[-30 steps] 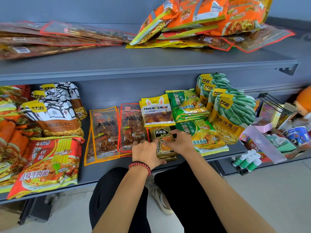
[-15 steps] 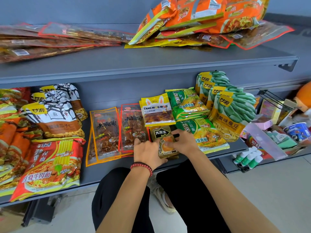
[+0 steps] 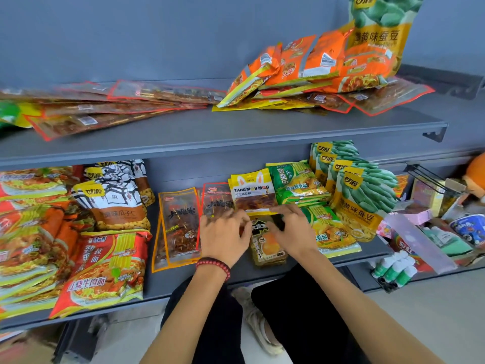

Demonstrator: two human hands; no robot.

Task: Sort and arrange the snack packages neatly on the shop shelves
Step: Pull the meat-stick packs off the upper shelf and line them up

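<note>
The small stack of dark and yellow packets (image 3: 267,245) lies flat on the lower shelf (image 3: 162,282), near its front edge. It sits between the clear skewer packets (image 3: 181,224) and the green noodle packs (image 3: 330,232), just in front of the rabbit-eared packet (image 3: 252,193). The film looks slick, so a squeeze from both sides may fan the stack out or send the top packet sliding forward off the shelf. A push toward the back would likely knock the rabbit-eared packet crooked. The left hand (image 3: 223,235) has its fingers bent at the stack's left edge, covering part of a skewer packet, but blur hides whether they pinch anything. The right hand (image 3: 294,232) lies across the stack's upper right corner with fingers fairly straight, seemingly pressing rather than gripping.
</note>
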